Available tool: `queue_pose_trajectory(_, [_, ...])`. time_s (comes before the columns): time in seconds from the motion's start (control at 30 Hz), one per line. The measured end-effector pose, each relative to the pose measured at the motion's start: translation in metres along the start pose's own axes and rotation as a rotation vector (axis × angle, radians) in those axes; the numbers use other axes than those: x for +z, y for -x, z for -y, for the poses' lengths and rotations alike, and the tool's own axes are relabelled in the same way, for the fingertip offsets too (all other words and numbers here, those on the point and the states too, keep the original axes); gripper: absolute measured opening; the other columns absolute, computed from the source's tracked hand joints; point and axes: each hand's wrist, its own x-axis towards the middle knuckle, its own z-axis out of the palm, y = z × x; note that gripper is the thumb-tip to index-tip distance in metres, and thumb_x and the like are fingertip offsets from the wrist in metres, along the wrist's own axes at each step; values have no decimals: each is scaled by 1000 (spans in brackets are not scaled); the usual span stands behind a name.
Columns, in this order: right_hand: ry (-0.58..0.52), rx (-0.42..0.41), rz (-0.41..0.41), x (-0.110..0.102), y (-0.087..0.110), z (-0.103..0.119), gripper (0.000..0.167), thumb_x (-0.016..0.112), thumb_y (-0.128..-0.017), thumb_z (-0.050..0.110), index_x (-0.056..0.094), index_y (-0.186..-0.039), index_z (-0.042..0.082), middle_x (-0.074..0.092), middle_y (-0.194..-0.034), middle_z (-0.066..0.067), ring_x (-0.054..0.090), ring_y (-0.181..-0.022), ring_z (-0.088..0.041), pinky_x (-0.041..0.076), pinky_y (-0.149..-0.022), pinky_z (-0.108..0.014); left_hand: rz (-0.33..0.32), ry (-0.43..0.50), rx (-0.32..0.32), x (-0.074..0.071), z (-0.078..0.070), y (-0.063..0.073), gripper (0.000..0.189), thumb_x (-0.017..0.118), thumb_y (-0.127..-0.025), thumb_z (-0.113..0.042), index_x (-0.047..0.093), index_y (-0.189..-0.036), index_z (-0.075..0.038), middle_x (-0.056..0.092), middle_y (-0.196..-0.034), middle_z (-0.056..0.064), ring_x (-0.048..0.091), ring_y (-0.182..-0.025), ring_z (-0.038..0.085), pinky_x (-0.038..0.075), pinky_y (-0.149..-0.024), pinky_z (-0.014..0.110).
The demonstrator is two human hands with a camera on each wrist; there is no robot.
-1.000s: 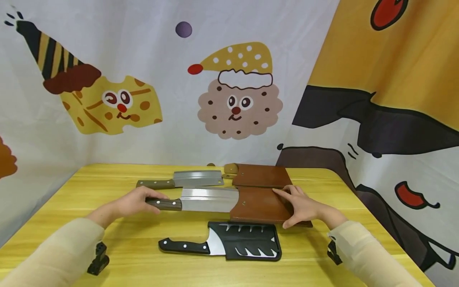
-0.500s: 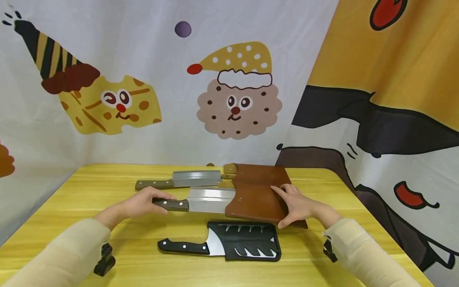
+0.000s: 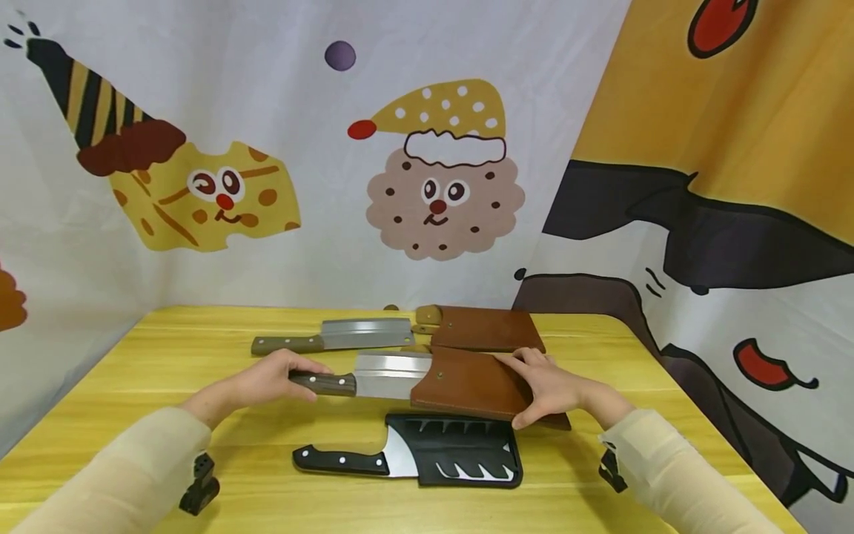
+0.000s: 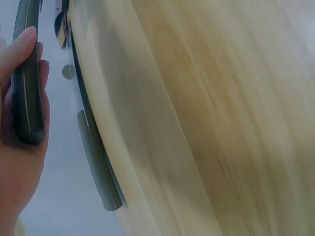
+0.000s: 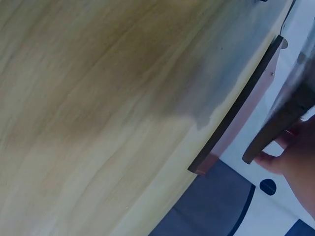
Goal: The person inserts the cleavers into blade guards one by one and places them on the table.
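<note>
My left hand (image 3: 276, 380) grips the dark wooden handle (image 3: 325, 383) of a cleaver (image 3: 392, 376). The cleaver's blade runs partway into a brown leather sheath (image 3: 467, 382), so its far part is hidden. At the sheath's right end my right hand (image 3: 550, 386) holds it, thumb at the near edge and fingers over the far one. In the left wrist view the left hand (image 4: 27, 108) wraps round the handle, thumb along it. The right wrist view has the right hand (image 5: 295, 152) pinching the sheath's end, raised over the table.
Behind lies a second cleaver (image 3: 367, 334) with a greenish-brown handle, beside another brown sheath (image 3: 490, 328) with a tan strap. Nearer me, a black-handled cleaver (image 3: 343, 460) sits in a black blade cover (image 3: 467, 451). A printed curtain (image 3: 300, 274) hangs behind the yellow table (image 3: 253, 489).
The left hand has moved right with the cleaver, and less blade shows outside the sheath. The right hand and sheath have shifted slightly left and nearer.
</note>
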Motion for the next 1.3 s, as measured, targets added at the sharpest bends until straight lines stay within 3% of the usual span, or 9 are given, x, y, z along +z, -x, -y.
queue_pose_trajectory(0.13, [2,-19,-3,-1,-3,4,106,78,-61,52,31,-147,10,36,-133,-19,34,-119,-36,36,-91,-59,3,3,6,2,-2,-4,41,72,-80,-13,64,-118,0,65,-115,20,62,-89,2,51,-74,20])
queue_pose_trajectory(0.33, [26,-73,-28,-5,-9,10,105,77,-61,53,32,-147,13,37,-131,-17,35,-118,-34,35,-91,-59,9,17,15,5,-6,-9,41,72,-81,-12,64,-119,-1,64,-117,20,62,-90,3,51,-75,20])
queue_pose_trajectory(0.73, [39,-73,-56,-4,-18,20,106,78,-61,53,31,-147,14,36,-132,-16,34,-118,-33,36,-90,-58,-2,22,16,10,-10,-16,43,71,-81,-10,61,-120,2,65,-115,20,61,-80,4,51,-68,22])
queue_pose_trajectory(0.87, [37,-77,-54,-4,-20,24,106,78,-61,54,31,-147,15,36,-132,-16,34,-118,-32,36,-91,-58,-2,2,26,11,-11,-18,42,71,-81,-11,62,-120,1,64,-118,20,62,-87,5,51,-72,22])
queue_pose_trajectory(1.13, [27,-118,-68,-2,-26,30,104,78,-62,52,32,-147,14,37,-131,-16,35,-117,-33,36,-90,-57,-3,-16,19,14,-16,-23,39,72,-81,-14,64,-118,-3,64,-119,16,62,-102,22,50,-82,21])
queue_pose_trajectory(1.3, [36,-134,-76,-2,-29,32,105,77,-62,55,32,-147,13,37,-132,-17,35,-117,-32,35,-91,-57,-5,7,16,16,-19,-26,38,73,-80,-13,66,-116,-3,66,-116,15,64,-92,13,51,-77,21])
